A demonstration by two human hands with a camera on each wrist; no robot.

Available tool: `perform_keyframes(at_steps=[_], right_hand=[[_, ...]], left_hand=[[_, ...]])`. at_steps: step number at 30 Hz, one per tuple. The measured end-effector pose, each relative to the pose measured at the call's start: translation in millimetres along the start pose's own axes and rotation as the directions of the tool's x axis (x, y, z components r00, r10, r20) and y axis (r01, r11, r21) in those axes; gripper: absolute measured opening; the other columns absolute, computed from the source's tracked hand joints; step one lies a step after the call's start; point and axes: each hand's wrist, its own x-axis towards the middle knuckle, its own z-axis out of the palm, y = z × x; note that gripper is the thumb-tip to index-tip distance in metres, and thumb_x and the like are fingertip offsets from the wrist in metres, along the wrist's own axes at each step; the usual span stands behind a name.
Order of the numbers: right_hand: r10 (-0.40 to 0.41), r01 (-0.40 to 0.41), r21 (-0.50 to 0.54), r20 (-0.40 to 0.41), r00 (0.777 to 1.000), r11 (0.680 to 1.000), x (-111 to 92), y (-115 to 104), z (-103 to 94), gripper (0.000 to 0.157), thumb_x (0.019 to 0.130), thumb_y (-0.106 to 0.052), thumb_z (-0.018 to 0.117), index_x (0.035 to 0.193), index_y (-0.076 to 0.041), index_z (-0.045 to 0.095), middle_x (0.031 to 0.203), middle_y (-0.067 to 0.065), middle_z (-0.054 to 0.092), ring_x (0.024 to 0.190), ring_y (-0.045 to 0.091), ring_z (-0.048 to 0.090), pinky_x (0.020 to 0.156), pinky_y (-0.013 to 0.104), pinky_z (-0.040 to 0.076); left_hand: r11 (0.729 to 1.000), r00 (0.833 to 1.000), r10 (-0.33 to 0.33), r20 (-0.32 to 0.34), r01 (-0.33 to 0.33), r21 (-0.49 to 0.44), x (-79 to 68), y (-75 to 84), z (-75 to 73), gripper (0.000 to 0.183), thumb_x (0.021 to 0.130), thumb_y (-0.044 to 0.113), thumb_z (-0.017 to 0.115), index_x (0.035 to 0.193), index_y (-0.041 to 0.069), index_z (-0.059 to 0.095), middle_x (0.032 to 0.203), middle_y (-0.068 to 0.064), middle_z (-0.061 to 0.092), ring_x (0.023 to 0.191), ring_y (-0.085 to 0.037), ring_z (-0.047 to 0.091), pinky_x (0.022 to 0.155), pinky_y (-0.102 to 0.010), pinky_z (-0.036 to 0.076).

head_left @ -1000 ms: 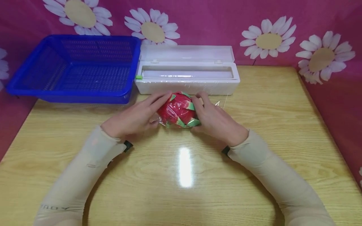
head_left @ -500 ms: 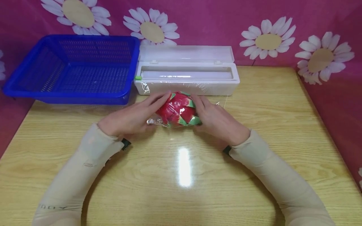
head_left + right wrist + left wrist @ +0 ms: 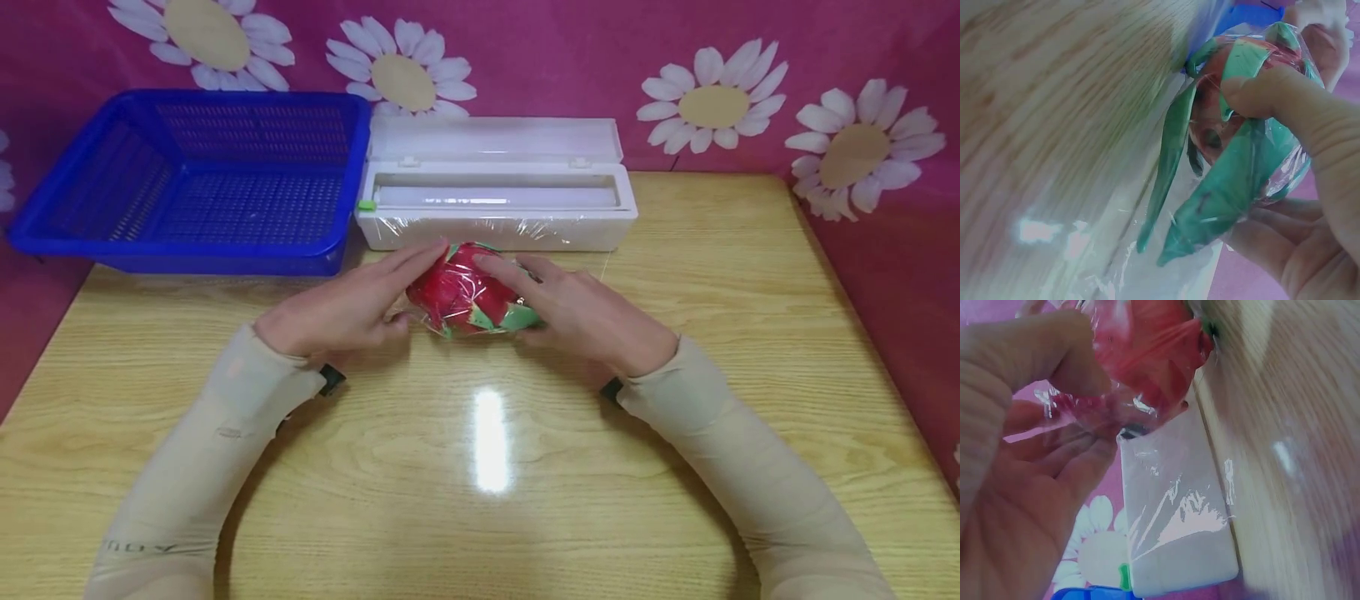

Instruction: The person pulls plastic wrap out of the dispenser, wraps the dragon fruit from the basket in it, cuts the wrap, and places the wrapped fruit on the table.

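Observation:
A red dragon fruit (image 3: 467,287) with green scales lies under clear cling film (image 3: 1179,515) near the table's middle. My left hand (image 3: 348,304) is at its left end, fingers against the fruit's far side. The left wrist view shows film between that thumb and the fingers. My right hand (image 3: 581,312) grips the fruit's right end; one finger lies over the top. In the right wrist view its thumb (image 3: 1254,97) presses on the film-covered fruit among the green scales. The film runs to a white cling film dispenser (image 3: 498,229), lid raised, roll inside.
A blue plastic basket (image 3: 258,247) stands to the left of the dispenser. A green slider (image 3: 367,205) sits at the dispenser's left end. Behind the wooden table (image 3: 480,533) hangs a pink cloth (image 3: 540,58) with white daisies.
The right hand has moved slightly right, and a finger now reaches across the fruit's top. The left hand has drifted a little left. The fruit has shifted slightly left.

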Motion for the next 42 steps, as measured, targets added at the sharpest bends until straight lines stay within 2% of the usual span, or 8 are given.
perform_keyframes(at_steps=[2,6,19,23,27,31,38,42], right_hand=[[-0.014,0.014,-0.009,0.000,1.000,1.000,0.2,0.1,-0.1,0.104,0.084,-0.025,0.088,0.162,-0.043,0.022,0.158,0.013,0.044,0.116,0.029,0.069,0.100,0.048,0.059],[-0.042,0.042,-0.026,-0.016,0.999,0.999,0.4,1.9,0.1,0.100,0.084,-0.023,0.087,0.162,-0.039,0.027,0.157,0.013,0.045,0.113,0.028,0.069,0.097,0.046,0.061],[-0.020,0.019,0.013,0.023,1.000,1.000,-1.0,8.1,-3.0,0.103,0.086,-0.020,0.085,0.162,-0.045,0.021,0.158,0.009,0.045,0.125,0.028,0.063,0.101,0.049,0.058],[-0.026,0.024,0.051,0.027,0.999,0.998,-1.4,8.3,-5.0,0.108,0.085,-0.019,0.086,0.162,-0.050,0.016,0.158,0.005,0.046,0.122,0.023,0.063,0.102,0.046,0.058],[-0.029,0.028,0.081,0.011,1.000,0.996,-2.1,8.6,-6.7,0.109,0.085,-0.017,0.085,0.161,-0.051,0.015,0.154,0.002,0.049,0.105,0.017,0.064,0.098,0.039,0.060],[-0.023,0.023,0.102,-0.003,1.000,0.995,-0.7,10.0,-5.4,0.107,0.085,-0.018,0.085,0.162,-0.048,0.017,0.152,-0.001,0.052,0.096,0.015,0.062,0.098,0.037,0.060],[-0.072,0.072,0.083,-0.004,0.997,0.994,1.5,14.0,-3.3,0.104,0.084,-0.018,0.086,0.163,-0.040,0.022,0.153,0.002,0.053,0.107,0.016,0.066,0.105,0.042,0.057],[-0.076,0.076,0.086,-0.001,0.997,0.993,0.1,15.2,-4.8,0.105,0.084,-0.020,0.086,0.163,-0.042,0.021,0.155,0.002,0.052,0.094,0.014,0.067,0.101,0.040,0.059]], left_hand=[[0.999,0.999,0.038,-0.031,-0.038,-0.002,0.3,-1.7,-0.3,0.090,0.095,0.006,0.065,0.167,0.016,0.012,0.171,-0.008,0.029,0.154,-0.031,0.039,0.123,-0.050,0.040],[0.997,0.996,0.073,-0.052,-0.074,-0.017,0.3,-3.1,-1.8,0.085,0.097,0.002,0.064,0.167,0.021,0.019,0.170,-0.003,0.033,0.155,-0.027,0.037,0.125,-0.048,0.038],[0.998,0.997,0.070,0.019,-0.070,-0.010,-2.9,-3.5,-5.5,0.082,0.099,0.002,0.060,0.167,0.022,0.017,0.173,-0.003,0.026,0.160,-0.029,0.029,0.125,-0.049,0.037],[0.996,0.997,0.081,-0.003,-0.081,-0.037,-2.6,-6.3,-5.7,0.086,0.097,-0.002,0.062,0.166,0.027,0.020,0.170,0.000,0.033,0.157,-0.026,0.036,0.121,-0.045,0.042],[0.994,0.996,0.082,-0.043,-0.085,-0.067,-0.2,-9.0,-5.3,0.084,0.097,-0.007,0.061,0.164,0.030,0.026,0.166,0.002,0.042,0.150,-0.021,0.046,0.116,-0.039,0.047],[0.995,0.993,0.082,-0.090,-0.087,-0.051,2.4,-13.1,-1.9,0.074,0.099,-0.001,0.062,0.162,0.026,0.033,0.159,-0.001,0.052,0.142,-0.020,0.056,0.111,-0.038,0.052],[0.993,0.976,0.110,-0.190,-0.118,-0.028,2.4,-18.3,0.9,0.063,0.096,0.010,0.070,0.155,0.018,0.049,0.143,-0.007,0.067,0.122,-0.022,0.070,0.106,-0.041,0.056],[0.990,0.974,0.094,-0.207,-0.113,-0.082,4.0,-20.6,0.8,0.060,0.094,0.013,0.073,0.151,0.017,0.055,0.136,-0.007,0.071,0.112,-0.019,0.075,0.100,-0.038,0.059]])
